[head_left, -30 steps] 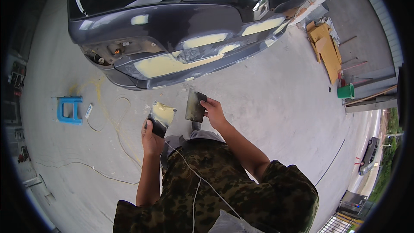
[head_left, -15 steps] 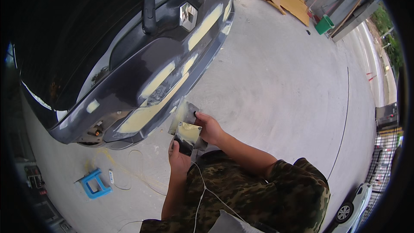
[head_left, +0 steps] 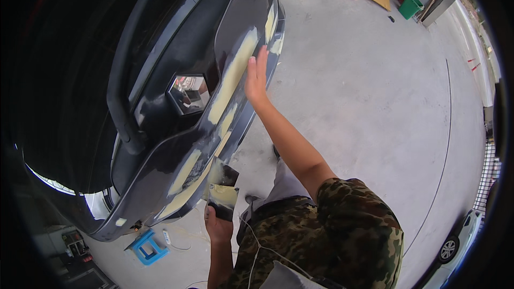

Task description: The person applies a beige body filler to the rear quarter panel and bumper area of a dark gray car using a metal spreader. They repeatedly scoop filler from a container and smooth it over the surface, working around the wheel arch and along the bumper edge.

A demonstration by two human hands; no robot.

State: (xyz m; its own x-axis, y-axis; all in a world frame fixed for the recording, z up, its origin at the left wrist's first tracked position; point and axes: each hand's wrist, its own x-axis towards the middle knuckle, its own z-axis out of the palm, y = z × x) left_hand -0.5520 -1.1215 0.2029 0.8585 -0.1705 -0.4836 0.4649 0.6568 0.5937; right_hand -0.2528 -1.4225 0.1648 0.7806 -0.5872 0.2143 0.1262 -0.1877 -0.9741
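Yellow filler [head_left: 234,72] streaks the dark bumper [head_left: 160,176] that fills the left of the frame, and the right hand [head_left: 256,75] lies open and flat against a patch at upper centre, fingers stretched and holding nothing, as though feeling the surface. Lower centre, the left hand [head_left: 217,225] is closed around two dark spreaders [head_left: 222,190] smeared with the same paste, held just beside the bumper's lower edge, probably so they stay within reach while the other palm checks the surface.
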